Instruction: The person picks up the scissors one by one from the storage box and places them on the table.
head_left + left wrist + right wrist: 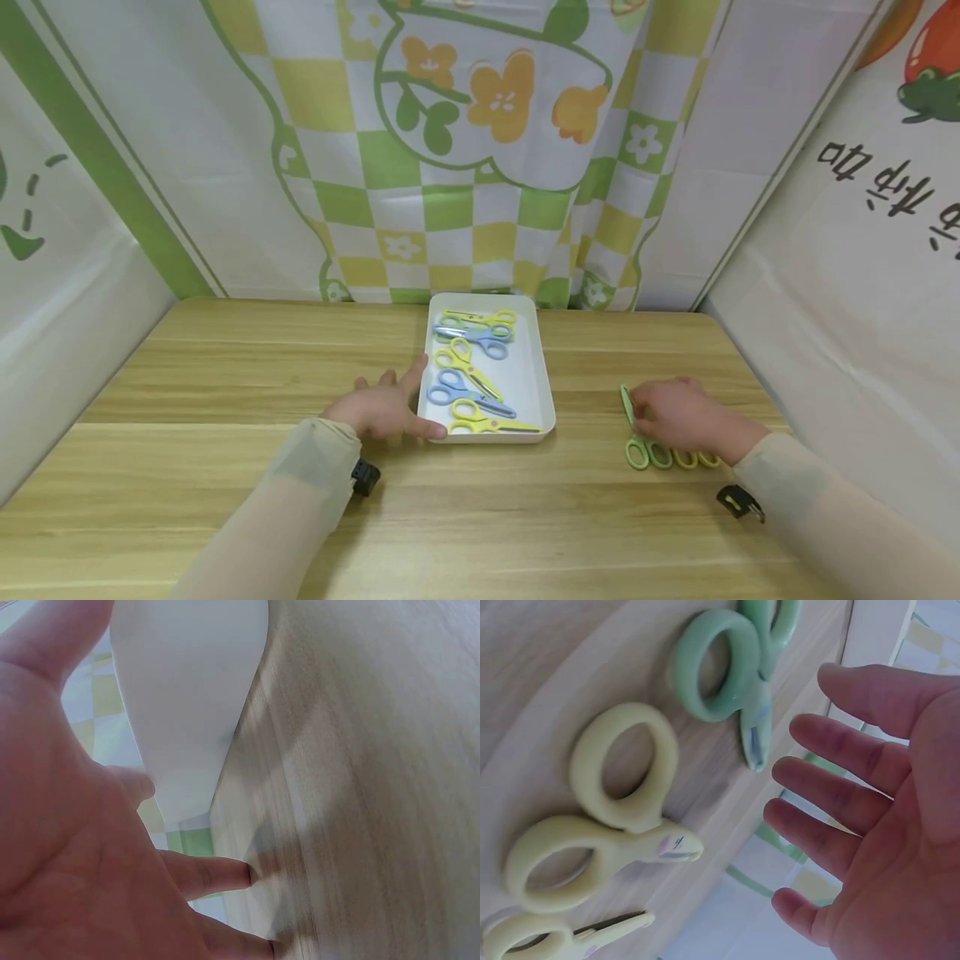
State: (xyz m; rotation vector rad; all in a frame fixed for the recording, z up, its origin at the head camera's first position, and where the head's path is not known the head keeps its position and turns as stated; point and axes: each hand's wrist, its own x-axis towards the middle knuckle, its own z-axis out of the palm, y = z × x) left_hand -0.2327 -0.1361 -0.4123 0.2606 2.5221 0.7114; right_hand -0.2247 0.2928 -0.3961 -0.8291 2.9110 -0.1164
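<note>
A white tray [529, 371] on the wooden table holds several yellow and blue scissors and a partly covered green pair. My left hand [382, 408] is at the tray's left side, fingers spread and thumb at the near left corner; in the left wrist view, the palm faces the tray's outer wall [187, 682]. To the right of the tray, my right hand [678, 412] hovers over green scissors [627, 404] and yellow scissors [585, 769]. The right wrist view shows its fingers loosely extended, holding nothing. Another yellow pair [566, 946] lies beside them, cut off by the frame.
Inside the tray, blue scissors [498, 407] lie near yellow scissors [491, 426]. A patterned curtain [465, 217] hangs behind the table's back edge. White fabric walls [832, 275] stand at both sides. The wooden tabletop [480, 517] extends in front of the tray.
</note>
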